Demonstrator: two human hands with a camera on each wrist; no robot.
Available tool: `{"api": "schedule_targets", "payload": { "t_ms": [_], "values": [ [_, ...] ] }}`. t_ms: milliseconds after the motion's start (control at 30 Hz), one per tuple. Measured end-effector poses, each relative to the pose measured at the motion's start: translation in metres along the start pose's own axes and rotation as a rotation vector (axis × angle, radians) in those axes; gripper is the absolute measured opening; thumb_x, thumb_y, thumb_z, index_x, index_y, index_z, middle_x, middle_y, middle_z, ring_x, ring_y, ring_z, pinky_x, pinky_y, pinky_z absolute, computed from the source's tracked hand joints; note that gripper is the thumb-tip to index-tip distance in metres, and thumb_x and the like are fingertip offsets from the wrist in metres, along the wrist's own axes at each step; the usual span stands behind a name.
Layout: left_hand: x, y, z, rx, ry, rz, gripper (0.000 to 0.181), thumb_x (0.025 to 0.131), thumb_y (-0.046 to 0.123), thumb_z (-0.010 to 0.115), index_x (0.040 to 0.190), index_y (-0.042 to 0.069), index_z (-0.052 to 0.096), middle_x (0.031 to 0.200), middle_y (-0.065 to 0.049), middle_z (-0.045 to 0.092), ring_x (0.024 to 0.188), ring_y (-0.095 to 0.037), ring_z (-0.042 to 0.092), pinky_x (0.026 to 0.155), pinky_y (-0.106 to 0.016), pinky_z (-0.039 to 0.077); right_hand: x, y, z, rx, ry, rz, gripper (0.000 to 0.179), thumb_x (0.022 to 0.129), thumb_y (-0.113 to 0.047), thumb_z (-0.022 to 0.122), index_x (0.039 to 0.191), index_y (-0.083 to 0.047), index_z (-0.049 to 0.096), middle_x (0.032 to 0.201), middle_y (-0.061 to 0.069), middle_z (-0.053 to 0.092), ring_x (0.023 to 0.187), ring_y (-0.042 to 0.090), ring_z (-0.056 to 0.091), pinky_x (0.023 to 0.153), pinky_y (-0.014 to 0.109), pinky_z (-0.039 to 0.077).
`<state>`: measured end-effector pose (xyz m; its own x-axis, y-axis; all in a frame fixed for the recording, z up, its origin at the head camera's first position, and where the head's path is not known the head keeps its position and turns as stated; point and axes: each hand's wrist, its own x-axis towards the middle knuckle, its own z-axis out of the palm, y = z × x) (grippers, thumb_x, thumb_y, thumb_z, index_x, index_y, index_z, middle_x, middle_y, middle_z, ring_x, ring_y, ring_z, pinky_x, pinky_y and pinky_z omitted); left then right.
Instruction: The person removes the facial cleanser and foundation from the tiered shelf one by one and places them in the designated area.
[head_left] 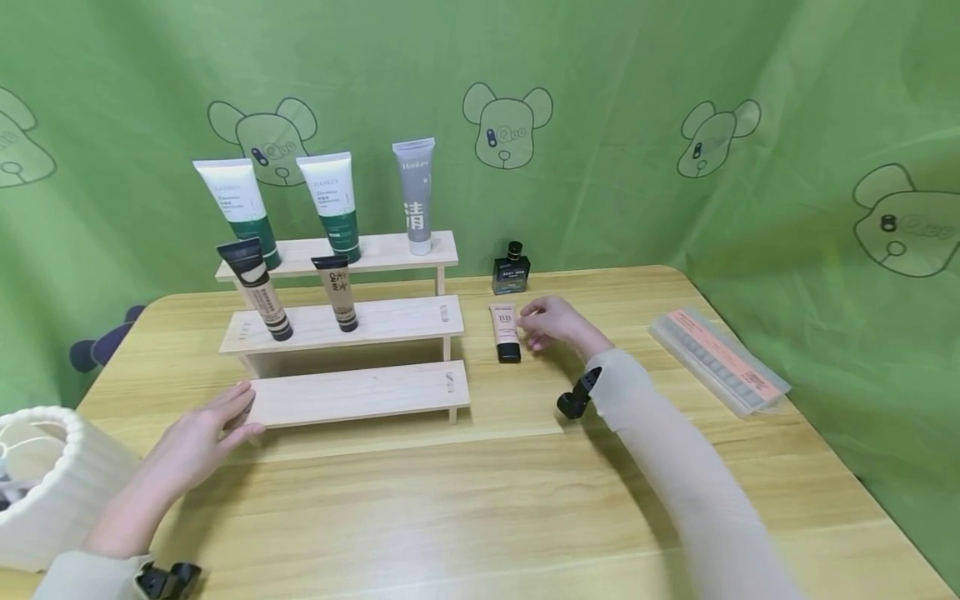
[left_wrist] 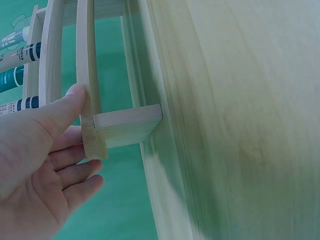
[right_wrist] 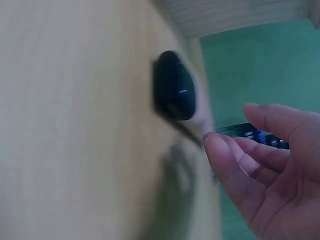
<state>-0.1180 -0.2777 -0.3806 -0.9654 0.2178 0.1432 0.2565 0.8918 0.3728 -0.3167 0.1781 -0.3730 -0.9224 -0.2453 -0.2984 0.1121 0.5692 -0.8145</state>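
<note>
A pink BB cream tube [head_left: 506, 329] with a black cap lies flat on the table, right of a three-step wooden display stand [head_left: 360, 397]. My right hand [head_left: 555, 323] is at the tube's right side, fingers loosely bent and thumb apart from them. In the right wrist view the tube's black cap [right_wrist: 174, 86] shows, with a fingertip close to the tube. At the left end of the stand's lowest step, my left hand [head_left: 201, 433] holds the board, thumb on its upper face and fingers behind its edge [left_wrist: 90, 120].
White-and-green tubes [head_left: 330, 200] and a grey tube [head_left: 416, 196] stand on the top step, two smaller tubes [head_left: 339, 292] on the middle one. Behind the BB cream is a dark perfume bottle [head_left: 511, 271]. A clear case [head_left: 718, 360] lies right, a white ribbed container [head_left: 67, 483] stands left.
</note>
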Motion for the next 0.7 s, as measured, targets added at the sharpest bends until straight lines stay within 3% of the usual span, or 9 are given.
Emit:
{"api": "schedule_targets", "payload": {
  "t_ms": [233,500,700],
  "values": [
    [-0.001,-0.001,0.001,0.001,0.011,0.006,0.057,0.088,0.028,0.063,0.126,-0.012,0.047,0.134,-0.029,0.039,0.118,-0.049,0.038,0.095,-0.06,0.031,-0.013,-0.029,-0.011,-0.021,-0.001,-0.129,0.039,0.092,-0.012,0.056,0.123,0.01,0.046,0.097,0.021,0.054,0.091,0.043,0.058,0.078,0.047,0.052],
    [-0.001,0.0,0.001,0.005,0.0,0.003,0.058,0.088,0.027,0.063,0.127,-0.012,0.046,0.134,-0.029,0.038,0.118,-0.048,0.038,0.095,-0.06,0.031,-0.029,-0.073,-0.013,-0.022,-0.005,-0.281,0.037,0.089,-0.01,0.06,0.12,0.008,0.051,0.095,0.019,0.057,0.079,0.032,0.062,0.068,0.039,0.056],
    [0.0,-0.001,0.001,0.008,0.01,0.011,0.057,0.087,0.026,0.064,0.126,-0.012,0.047,0.134,-0.029,0.039,0.118,-0.048,0.038,0.095,-0.06,0.031,-0.04,-0.103,0.0,-0.045,-0.02,-0.372,0.034,0.088,-0.011,0.063,0.118,0.003,0.055,0.091,0.015,0.057,0.081,0.034,0.06,0.066,0.037,0.056]
  ]
}}
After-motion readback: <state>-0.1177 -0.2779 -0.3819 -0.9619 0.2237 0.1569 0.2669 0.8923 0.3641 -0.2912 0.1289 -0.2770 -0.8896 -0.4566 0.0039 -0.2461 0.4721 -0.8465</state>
